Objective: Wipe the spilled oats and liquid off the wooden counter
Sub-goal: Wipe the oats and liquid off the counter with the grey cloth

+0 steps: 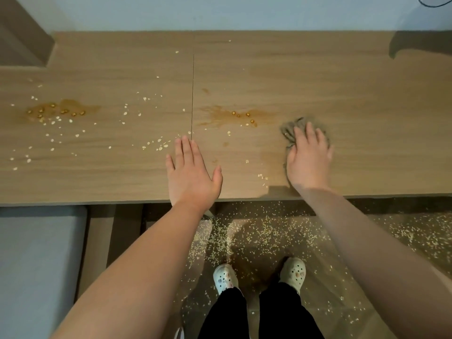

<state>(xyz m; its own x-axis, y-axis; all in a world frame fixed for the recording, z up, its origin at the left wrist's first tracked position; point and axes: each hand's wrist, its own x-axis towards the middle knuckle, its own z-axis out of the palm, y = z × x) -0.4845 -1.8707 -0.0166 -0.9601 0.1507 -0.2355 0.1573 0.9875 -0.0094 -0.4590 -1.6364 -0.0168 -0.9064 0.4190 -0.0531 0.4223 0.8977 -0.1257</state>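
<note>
From the head camera, the wooden counter [342,94] runs across the top half of the picture. The left hand [193,172] lies flat on it near the front edge, fingers straight and close together, holding nothing. The right hand [308,162] presses down on a crumpled grey cloth [291,129] with its fingers spread and fairly straight (not curled round it). Just left of the cloth is a brown liquid stain [232,116] with a few wet grains in it. A second stain [61,110] lies far to the left. Loose oats [156,145] are scattered between them, mostly left of the counter's seam [193,94]. Below the edge, many more oats cover the floor [264,231] around two white shoes [225,277].
</note>
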